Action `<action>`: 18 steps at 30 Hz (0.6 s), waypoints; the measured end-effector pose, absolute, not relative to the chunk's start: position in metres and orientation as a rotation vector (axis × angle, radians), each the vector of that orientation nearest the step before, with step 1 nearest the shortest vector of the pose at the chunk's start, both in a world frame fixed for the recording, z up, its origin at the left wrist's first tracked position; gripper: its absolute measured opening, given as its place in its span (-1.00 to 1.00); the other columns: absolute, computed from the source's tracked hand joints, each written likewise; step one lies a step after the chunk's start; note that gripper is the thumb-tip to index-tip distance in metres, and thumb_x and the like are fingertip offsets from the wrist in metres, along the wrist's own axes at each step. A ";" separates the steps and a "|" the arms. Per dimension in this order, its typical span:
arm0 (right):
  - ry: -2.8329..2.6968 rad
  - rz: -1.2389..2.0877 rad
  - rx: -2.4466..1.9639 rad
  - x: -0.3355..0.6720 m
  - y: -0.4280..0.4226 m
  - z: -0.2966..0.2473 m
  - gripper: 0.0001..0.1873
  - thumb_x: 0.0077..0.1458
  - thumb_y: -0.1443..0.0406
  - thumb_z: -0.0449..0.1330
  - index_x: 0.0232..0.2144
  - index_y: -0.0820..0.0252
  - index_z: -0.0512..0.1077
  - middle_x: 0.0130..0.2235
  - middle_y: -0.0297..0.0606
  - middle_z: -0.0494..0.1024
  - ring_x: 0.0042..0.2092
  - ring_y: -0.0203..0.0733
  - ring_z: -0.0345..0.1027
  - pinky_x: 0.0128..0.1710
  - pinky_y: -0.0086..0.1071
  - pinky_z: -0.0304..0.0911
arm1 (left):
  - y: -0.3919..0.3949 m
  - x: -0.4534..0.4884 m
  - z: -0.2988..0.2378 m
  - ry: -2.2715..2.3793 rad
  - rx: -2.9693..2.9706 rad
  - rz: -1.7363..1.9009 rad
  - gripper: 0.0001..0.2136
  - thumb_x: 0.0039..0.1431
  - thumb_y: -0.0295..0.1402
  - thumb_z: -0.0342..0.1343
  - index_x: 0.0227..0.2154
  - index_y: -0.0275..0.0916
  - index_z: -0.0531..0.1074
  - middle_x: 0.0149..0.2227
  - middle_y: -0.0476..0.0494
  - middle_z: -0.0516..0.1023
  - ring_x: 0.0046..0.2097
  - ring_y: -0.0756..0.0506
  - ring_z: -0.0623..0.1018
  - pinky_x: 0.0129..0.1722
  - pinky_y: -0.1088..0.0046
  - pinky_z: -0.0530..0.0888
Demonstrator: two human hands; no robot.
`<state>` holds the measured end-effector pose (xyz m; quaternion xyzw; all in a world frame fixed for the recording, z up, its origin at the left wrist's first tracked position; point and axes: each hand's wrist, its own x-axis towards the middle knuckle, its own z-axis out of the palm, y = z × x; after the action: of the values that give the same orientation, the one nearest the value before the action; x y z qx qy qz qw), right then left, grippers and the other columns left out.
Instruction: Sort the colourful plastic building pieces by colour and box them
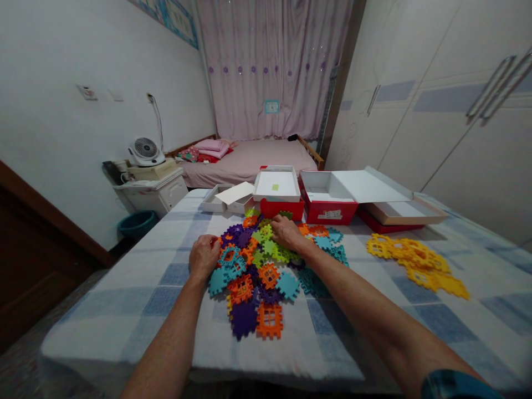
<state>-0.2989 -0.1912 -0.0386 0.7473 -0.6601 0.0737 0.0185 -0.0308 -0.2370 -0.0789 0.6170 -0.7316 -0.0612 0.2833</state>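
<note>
A mixed pile of flat, notched plastic building pieces lies on the cloth, with purple pieces (243,320), orange pieces (270,320), light-blue pieces (288,285) and lime-green pieces (266,244). At the pile's left edge is my left hand (204,255), its fingers curled together around the edge of an orange piece that shows only in part. My right hand (286,230) reaches over the back of the pile with bent fingers closed down among the lime-green pieces. Its fingertips are partly hidden, so what they grip cannot be made out.
Yellow notched pieces (409,255) form a separate group on the right of the checked tablecloth (166,316). Along the back stand an open red box (331,213), a white tray (276,185) on another red box, grey-white trays (216,202) and a wide lid (407,213).
</note>
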 end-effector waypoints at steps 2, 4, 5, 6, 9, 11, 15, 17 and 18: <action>-2.050 0.235 2.338 -0.298 -0.193 -0.039 -0.77 0.12 0.30 0.11 -0.15 0.17 0.42 0.07 -0.14 0.38 0.02 -0.05 0.28 -0.10 -0.26 0.24 | -0.238 -0.031 -0.079 -1.957 1.654 -0.166 -0.74 0.16 -0.31 -0.07 -0.26 -0.24 0.50 -0.18 -0.21 0.53 -0.11 -0.17 0.49 -0.07 0.34 0.39; -2.066 0.240 2.350 -0.297 -0.195 -0.039 -0.76 0.10 0.32 0.13 -0.13 0.16 0.40 0.08 -0.17 0.38 0.00 -0.08 0.30 -0.11 -0.29 0.25 | -0.238 -0.031 -0.079 -1.955 1.655 -0.168 -0.75 0.16 -0.31 -0.07 -0.26 -0.24 0.50 -0.18 -0.21 0.53 -0.12 -0.16 0.49 -0.08 0.35 0.39; -2.076 0.243 2.354 -0.297 -0.197 -0.040 -0.74 0.09 0.32 0.14 -0.12 0.16 0.40 0.07 -0.17 0.38 0.00 -0.09 0.31 -0.12 -0.29 0.25 | -0.238 -0.031 -0.079 -1.956 1.656 -0.169 -0.74 0.16 -0.31 -0.07 -0.26 -0.24 0.50 -0.18 -0.21 0.53 -0.12 -0.16 0.49 -0.08 0.35 0.39; -2.086 0.245 2.359 -0.297 -0.198 -0.040 -0.73 0.09 0.33 0.14 -0.12 0.15 0.40 0.06 -0.17 0.38 -0.01 -0.10 0.31 -0.12 -0.30 0.25 | -0.238 -0.031 -0.079 -1.957 1.657 -0.170 -0.74 0.16 -0.31 -0.07 -0.26 -0.25 0.50 -0.18 -0.21 0.53 -0.11 -0.16 0.49 -0.07 0.35 0.38; -2.110 0.241 2.381 -0.299 -0.200 -0.041 -0.74 0.05 0.33 0.17 -0.15 0.16 0.43 0.01 -0.14 0.40 -0.03 -0.09 0.33 -0.15 -0.33 0.25 | -0.238 -0.031 -0.078 -1.964 1.659 -0.177 -0.73 0.17 -0.29 -0.08 -0.25 -0.25 0.50 -0.16 -0.21 0.53 -0.09 -0.17 0.48 -0.06 0.33 0.38; -2.121 0.240 2.397 -0.302 -0.200 -0.041 -0.73 0.02 0.29 0.21 -0.17 0.18 0.44 -0.06 -0.12 0.42 -0.07 -0.08 0.35 -0.18 -0.33 0.25 | -0.237 -0.031 -0.077 -1.969 1.661 -0.182 -0.72 0.17 -0.28 -0.08 -0.25 -0.26 0.50 -0.17 -0.22 0.53 -0.09 -0.18 0.48 -0.06 0.32 0.37; -2.137 0.295 2.379 -0.306 -0.195 -0.042 -0.73 0.00 0.29 0.22 -0.19 0.20 0.45 -0.04 -0.12 0.39 -0.12 -0.10 0.37 -0.21 -0.35 0.26 | -0.238 -0.032 -0.076 -1.972 1.668 -0.180 -0.70 0.17 -0.28 -0.09 -0.24 -0.27 0.50 -0.16 -0.24 0.53 -0.10 -0.20 0.48 -0.06 0.30 0.37; -2.143 0.340 2.353 -0.306 -0.191 -0.043 -0.72 -0.01 0.31 0.23 -0.18 0.20 0.45 0.00 -0.12 0.35 -0.09 -0.13 0.35 -0.17 -0.36 0.25 | -0.238 -0.033 -0.075 -1.973 1.680 -0.179 -0.70 0.17 -0.28 -0.09 -0.24 -0.27 0.51 -0.16 -0.24 0.53 -0.10 -0.19 0.48 -0.06 0.31 0.37; -2.144 0.362 2.339 -0.307 -0.189 -0.042 -0.71 -0.01 0.31 0.24 -0.17 0.20 0.44 0.01 -0.12 0.34 -0.07 -0.13 0.33 -0.15 -0.36 0.24 | -0.238 -0.033 -0.074 -1.973 1.686 -0.180 -0.70 0.17 -0.28 -0.09 -0.24 -0.26 0.51 -0.16 -0.24 0.53 -0.10 -0.19 0.48 -0.06 0.31 0.38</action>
<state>-0.3066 -0.1893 -0.0424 0.7321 -0.6712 0.1133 -0.0262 -0.0332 -0.2378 -0.0744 0.6248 -0.7308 -0.0666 0.2668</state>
